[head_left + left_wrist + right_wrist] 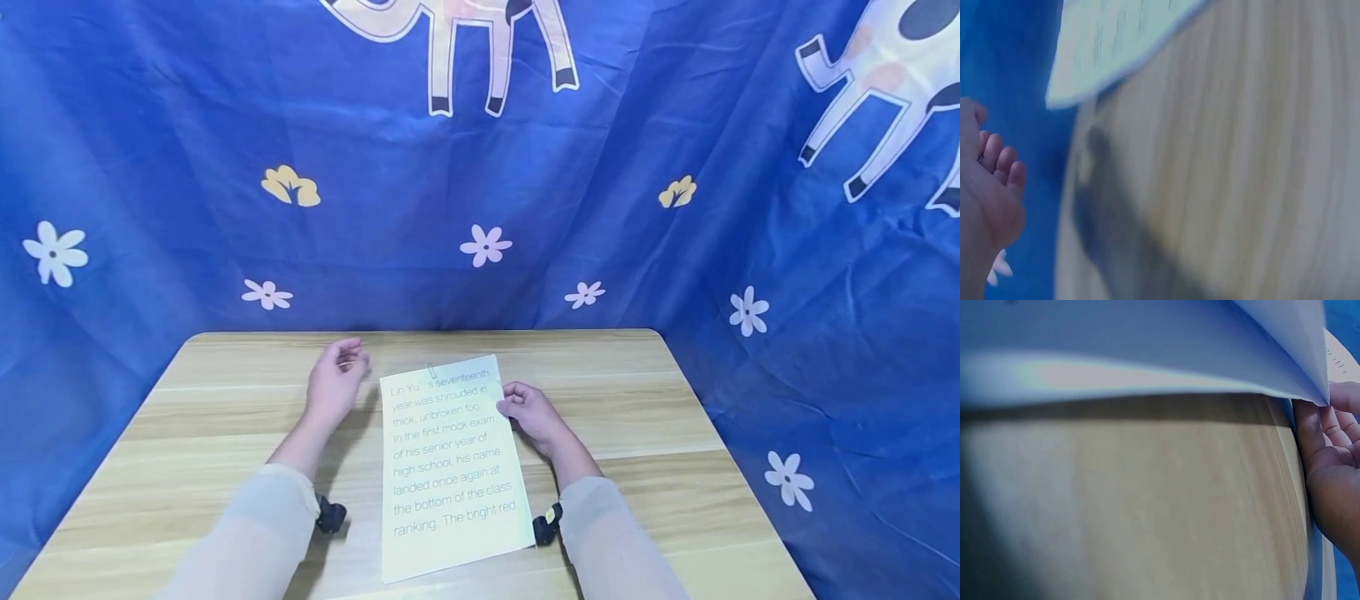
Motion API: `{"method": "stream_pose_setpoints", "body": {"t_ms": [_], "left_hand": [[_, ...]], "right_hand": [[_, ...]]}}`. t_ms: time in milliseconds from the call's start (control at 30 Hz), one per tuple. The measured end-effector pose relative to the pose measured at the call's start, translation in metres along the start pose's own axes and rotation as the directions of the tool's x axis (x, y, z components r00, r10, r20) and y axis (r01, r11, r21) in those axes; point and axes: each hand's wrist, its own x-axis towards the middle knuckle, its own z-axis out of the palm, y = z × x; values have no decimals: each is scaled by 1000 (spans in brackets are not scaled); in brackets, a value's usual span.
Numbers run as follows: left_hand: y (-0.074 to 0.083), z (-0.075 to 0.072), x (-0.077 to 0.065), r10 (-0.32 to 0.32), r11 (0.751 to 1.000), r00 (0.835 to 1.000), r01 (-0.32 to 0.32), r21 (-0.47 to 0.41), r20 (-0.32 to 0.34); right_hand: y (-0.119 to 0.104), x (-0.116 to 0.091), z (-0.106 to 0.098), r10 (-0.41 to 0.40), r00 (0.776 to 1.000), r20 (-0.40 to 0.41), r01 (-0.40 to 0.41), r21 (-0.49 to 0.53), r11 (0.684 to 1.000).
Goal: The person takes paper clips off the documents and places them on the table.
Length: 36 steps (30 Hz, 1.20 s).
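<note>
Printed sheets of paper (450, 500) with large lines of English text are tilted up over the table, a paper clip (431, 372) on their top edge. My right hand (534, 419) pinches the right edge between thumb and fingers. In the right wrist view that hand (1337, 472) grips a corner where more than one layer of paper (1147, 337) shows. Left of the sheets, my left hand (337, 379) is raised with loosely bent fingers and touches nothing. The left wrist view shows this hand (991, 200) apart from the paper (1107, 47).
A light wood-grain table (645, 517) with rounded far corners lies under the hands. Blue cloth (375, 225) printed with flowers and cows hangs behind it and along the sides. Black wrist cameras sit on the left wrist (330, 515) and right wrist (547, 525).
</note>
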Motion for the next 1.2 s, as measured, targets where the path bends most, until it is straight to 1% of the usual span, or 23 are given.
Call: {"method": "stream_pose_setpoints", "body": {"t_ms": [33, 100, 200, 267, 333, 433, 600, 733, 867, 933, 1000, 1100, 1200], "left_hand": [[6, 6, -2, 41, 999, 999, -42, 24, 23], [16, 19, -5, 104, 991, 992, -109, 73, 74], [26, 37, -9, 164, 971, 976, -185, 148, 147], [26, 48, -12, 177, 956, 967, -212, 200, 181], [24, 58, -14, 182, 940, 961, -232, 250, 207], [18, 67, -15, 178, 927, 958, -239, 290, 223], [12, 73, -16, 180, 928, 958, -241, 284, 224], [11, 76, -15, 205, 908, 949, -276, 314, 241], [9, 77, -12, 240, 887, 936, -320, 334, 259], [9, 76, -11, 246, 886, 932, -327, 328, 265], [8, 76, -10, 250, 891, 931, -328, 313, 266], [9, 76, -10, 240, 909, 936, -309, 278, 257], [8, 76, -10, 246, 917, 939, -307, 256, 242]], "right_hand": [[0, 0, 0, -1, 1000, 3, 1, 1, 1000], [-1, 0, 0, -2, 1000, 7, 2, 4, 1000], [-1, 0, 0, -7, 1000, 5, 7, -2, 1000], [-1, 0, 0, -8, 1000, 3, 8, -3, 1000], [-1, 0, 0, -10, 1000, 1, 10, -6, 1000], [-1, 0, 1, -8, 1000, -1, 8, 0, 1000], [0, 1, 2, -10, 1000, -4, 10, 1, 1000], [0, 1, 2, -11, 1000, -1, 11, 6, 1000], [-1, 0, 2, -8, 1000, 8, 8, 11, 1000], [-1, -1, 2, -5, 1000, 6, 5, 12, 1000], [-1, -1, 1, -7, 1000, 4, 7, 11, 1000], [-1, 0, 1, -8, 1000, 0, 8, 13, 1000], [0, 1, 0, -11, 1000, -1, 11, 16, 1000]]}}
